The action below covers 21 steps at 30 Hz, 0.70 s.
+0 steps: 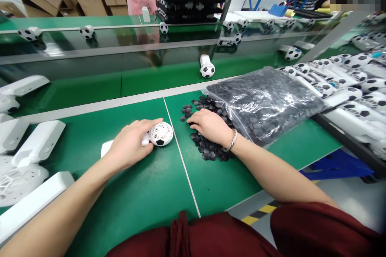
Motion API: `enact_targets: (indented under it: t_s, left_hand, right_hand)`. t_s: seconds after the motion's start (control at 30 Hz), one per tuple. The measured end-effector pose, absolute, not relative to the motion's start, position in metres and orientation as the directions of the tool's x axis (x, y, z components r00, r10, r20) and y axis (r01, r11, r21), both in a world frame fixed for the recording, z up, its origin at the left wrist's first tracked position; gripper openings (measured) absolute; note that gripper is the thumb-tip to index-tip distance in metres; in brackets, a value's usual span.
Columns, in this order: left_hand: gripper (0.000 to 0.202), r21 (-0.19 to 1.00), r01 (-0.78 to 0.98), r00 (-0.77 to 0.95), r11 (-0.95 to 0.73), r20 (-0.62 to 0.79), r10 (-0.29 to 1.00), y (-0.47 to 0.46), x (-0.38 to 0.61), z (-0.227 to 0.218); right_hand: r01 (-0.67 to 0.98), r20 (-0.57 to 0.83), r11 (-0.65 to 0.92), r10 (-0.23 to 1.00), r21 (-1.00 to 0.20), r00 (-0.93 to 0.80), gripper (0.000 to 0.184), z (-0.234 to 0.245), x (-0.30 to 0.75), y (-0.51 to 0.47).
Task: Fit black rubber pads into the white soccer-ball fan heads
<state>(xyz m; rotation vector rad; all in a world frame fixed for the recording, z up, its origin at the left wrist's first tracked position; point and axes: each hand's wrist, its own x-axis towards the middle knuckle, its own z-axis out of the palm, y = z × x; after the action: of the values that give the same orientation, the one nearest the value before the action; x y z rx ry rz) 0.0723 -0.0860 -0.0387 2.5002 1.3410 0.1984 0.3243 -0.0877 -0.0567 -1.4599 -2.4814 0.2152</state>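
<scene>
My left hand [132,144] lies closed over a white handheld fan [159,133] with a football-patterned head, holding it flat on the green table [144,192]. My right hand [210,127] rests palm down on a loose pile of small black pieces [208,150], fingers curled at the pile's left edge. Whether it grips a piece is hidden. A silver bracelet sits on that wrist.
A clear plastic bag [265,102] full of black pieces lies right of the pile. Trays of finished fans [352,84] fill the right side. White fan parts [30,148] lie at left. One fan [206,66] rides the conveyor behind. A person in pink stands beyond.
</scene>
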Motion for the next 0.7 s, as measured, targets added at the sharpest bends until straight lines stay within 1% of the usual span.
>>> enact_targets:
  t_s: [0.1, 0.13, 0.17, 0.2, 0.23, 0.27, 0.33, 0.37, 0.4, 0.47, 0.53, 0.6, 0.7]
  left_hand:
    - [0.059, 0.265, 0.77, 0.602, -0.581, 0.0, 0.799, -0.084, 0.071, -0.038]
    - [0.059, 0.256, 0.77, 0.605, -0.584, 0.0, 0.797, -0.084, 0.071, -0.037]
    - [0.059, 0.253, 0.774, 0.6, -0.58, -0.002, 0.8, -0.084, 0.071, -0.037]
    - [0.059, 0.254, 0.779, 0.594, -0.574, -0.004, 0.805, -0.085, 0.07, -0.036]
    - [0.059, 0.259, 0.78, 0.59, -0.57, -0.003, 0.807, -0.085, 0.07, -0.036]
    - [0.059, 0.266, 0.777, 0.592, -0.57, -0.003, 0.806, -0.086, 0.07, -0.035]
    - [0.06, 0.286, 0.766, 0.601, -0.576, 0.001, 0.799, -0.089, 0.071, -0.035]
    - [0.063, 0.296, 0.764, 0.599, -0.574, 0.005, 0.801, -0.09, 0.072, -0.036]
    - [0.066, 0.301, 0.768, 0.589, -0.565, 0.012, 0.808, -0.091, 0.073, -0.037]
    - [0.07, 0.301, 0.791, 0.549, -0.533, 0.034, 0.835, -0.094, 0.076, -0.038]
    - [0.07, 0.301, 0.808, 0.516, -0.507, 0.057, 0.855, -0.096, 0.079, -0.04]
    - [0.069, 0.306, 0.812, 0.501, -0.497, 0.071, 0.863, -0.098, 0.081, -0.042]
    - [0.067, 0.301, 0.816, 0.491, -0.494, 0.09, 0.866, -0.1, 0.084, -0.043]
  right_hand:
    - [0.841, 0.111, 0.529, 0.848, -0.116, -0.518, 0.021, -0.063, 0.319, -0.087]
    - [0.841, 0.115, 0.534, 0.844, -0.094, -0.523, 0.022, -0.064, 0.318, -0.087]
    - [0.842, 0.127, 0.531, 0.845, -0.097, -0.519, 0.023, -0.065, 0.317, -0.086]
    - [0.844, 0.146, 0.518, 0.854, -0.137, -0.5, 0.024, -0.064, 0.316, -0.087]
    - [0.841, 0.166, 0.497, 0.867, -0.215, -0.47, 0.023, -0.063, 0.315, -0.088]
    - [0.82, 0.178, 0.474, 0.88, -0.319, -0.44, 0.02, -0.061, 0.313, -0.089]
    - [0.718, 0.198, 0.447, 0.891, -0.534, -0.408, 0.013, -0.055, 0.308, -0.094]
    - [0.647, 0.213, 0.454, 0.883, -0.612, -0.417, 0.009, -0.052, 0.305, -0.097]
    - [0.577, 0.236, 0.477, 0.865, -0.663, -0.443, 0.006, -0.05, 0.302, -0.1]
    - [0.464, 0.295, 0.544, 0.811, -0.699, -0.506, 0.005, -0.048, 0.294, -0.104]
    - [0.4, 0.336, 0.595, 0.764, -0.697, -0.552, 0.007, -0.05, 0.289, -0.105]
    - [0.372, 0.361, 0.63, 0.732, -0.681, -0.578, 0.009, -0.053, 0.285, -0.104]
    - [0.388, 0.391, 0.686, 0.693, -0.615, -0.606, 0.011, -0.057, 0.281, -0.103]
